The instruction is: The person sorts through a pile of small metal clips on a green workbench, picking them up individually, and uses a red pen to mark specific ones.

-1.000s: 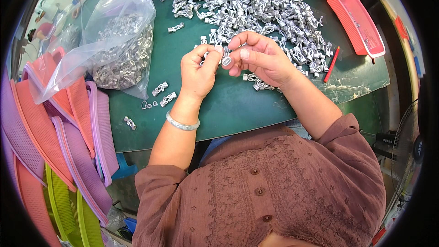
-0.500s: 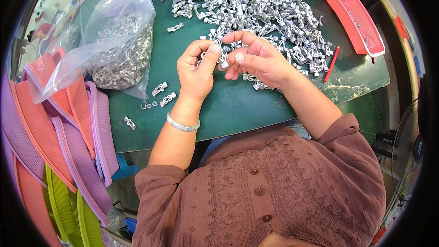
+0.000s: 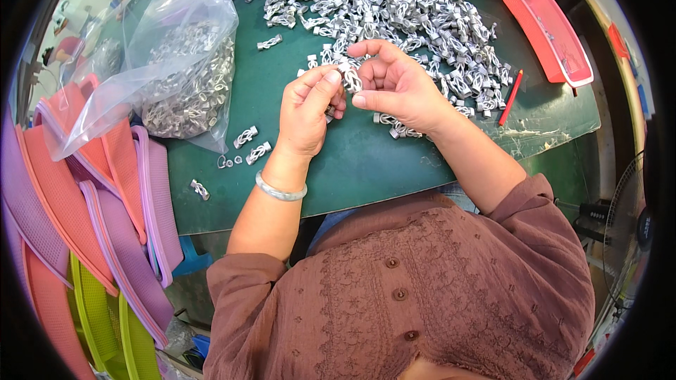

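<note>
Metal clip (image 3: 350,79) lower between hands than before

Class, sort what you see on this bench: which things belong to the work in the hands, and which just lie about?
In use: left hand, right hand, metal clip, clip pile, bag of clips.
Lying about: red pencil, red tray, mesh baskets.
</note>
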Tool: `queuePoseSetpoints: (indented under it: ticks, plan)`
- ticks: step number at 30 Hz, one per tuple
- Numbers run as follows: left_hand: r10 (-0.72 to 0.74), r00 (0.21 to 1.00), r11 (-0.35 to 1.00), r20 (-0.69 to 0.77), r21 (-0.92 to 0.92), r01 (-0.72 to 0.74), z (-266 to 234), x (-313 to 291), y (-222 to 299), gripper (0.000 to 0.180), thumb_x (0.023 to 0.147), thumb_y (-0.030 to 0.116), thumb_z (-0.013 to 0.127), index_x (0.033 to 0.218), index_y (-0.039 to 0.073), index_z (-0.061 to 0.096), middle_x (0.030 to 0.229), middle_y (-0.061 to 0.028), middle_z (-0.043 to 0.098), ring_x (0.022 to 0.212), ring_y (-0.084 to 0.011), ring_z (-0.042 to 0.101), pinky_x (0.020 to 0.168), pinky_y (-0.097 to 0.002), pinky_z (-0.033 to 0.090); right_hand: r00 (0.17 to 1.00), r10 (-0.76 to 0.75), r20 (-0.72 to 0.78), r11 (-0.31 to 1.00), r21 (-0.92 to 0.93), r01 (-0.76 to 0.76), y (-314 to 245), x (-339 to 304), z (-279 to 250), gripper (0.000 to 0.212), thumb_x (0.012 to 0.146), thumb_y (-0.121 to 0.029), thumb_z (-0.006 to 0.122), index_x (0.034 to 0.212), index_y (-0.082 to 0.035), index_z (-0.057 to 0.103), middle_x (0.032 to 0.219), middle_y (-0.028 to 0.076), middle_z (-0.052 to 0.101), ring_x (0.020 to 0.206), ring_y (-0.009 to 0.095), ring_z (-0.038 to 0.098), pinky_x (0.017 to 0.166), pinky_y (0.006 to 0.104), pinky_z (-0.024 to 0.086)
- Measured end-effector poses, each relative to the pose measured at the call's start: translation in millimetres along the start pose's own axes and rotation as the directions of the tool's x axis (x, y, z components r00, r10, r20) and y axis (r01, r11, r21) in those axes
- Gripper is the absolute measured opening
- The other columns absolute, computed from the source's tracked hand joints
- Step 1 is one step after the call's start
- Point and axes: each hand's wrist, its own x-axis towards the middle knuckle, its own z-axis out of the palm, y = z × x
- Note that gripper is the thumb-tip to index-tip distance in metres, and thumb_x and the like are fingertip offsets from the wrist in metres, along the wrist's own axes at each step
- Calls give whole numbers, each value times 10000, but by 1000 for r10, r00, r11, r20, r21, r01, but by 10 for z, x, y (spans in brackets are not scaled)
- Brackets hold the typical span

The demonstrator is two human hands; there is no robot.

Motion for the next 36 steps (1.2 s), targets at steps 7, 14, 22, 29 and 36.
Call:
queuePoseSetpoints:
  ticks: [7,14,22,29,36]
  plan:
    - [-102,995,988,14,-117,103,-50,27,-24,220,866,205,498,894,1,575,684,-21,514,605,-117,479,519,-247,389,1000,-28,-11,992,-125,27,-1,-8,-4,427,763,2,598,1151,-36,423,777,-9,508,713,59,486,665,201,403]
    - [-129,991,868,-37,-488,95,-112,76,18,212,840,233,494,863,38,573,801,-71,580,693,-185,550,540,-301,435,887,-460,-41,380,-912,155,69,69,-211,305,732,-64,605,1031,-53,546,912,68,580,850,224,541,764,323,417]
    - [-114,993,890,-8,-445,98,-100,72,40,234,847,165,497,1046,44,499,768,-72,567,746,-197,572,547,-281,446,936,-332,116,-84,-992,93,137,62,-119,350,676,-126,640,1018,-131,566,1068,35,528,1012,268,452,846,437,333]
    - [-89,996,930,28,-357,93,-139,65,4,217,842,156,516,1022,36,506,690,-35,455,721,-184,475,559,-266,409,950,-295,105,25,-993,117,41,91,-171,231,648,-130,665,845,-113,547,910,24,548,946,252,470,848,420,318]
    - [-109,994,962,11,-251,108,-113,62,14,169,818,101,554,973,44,521,656,-17,464,673,-159,486,537,-248,402,920,-390,48,190,-973,131,55,78,-193,151,655,-67,631,761,-86,526,776,34,556,882,246,488,831,409,315]
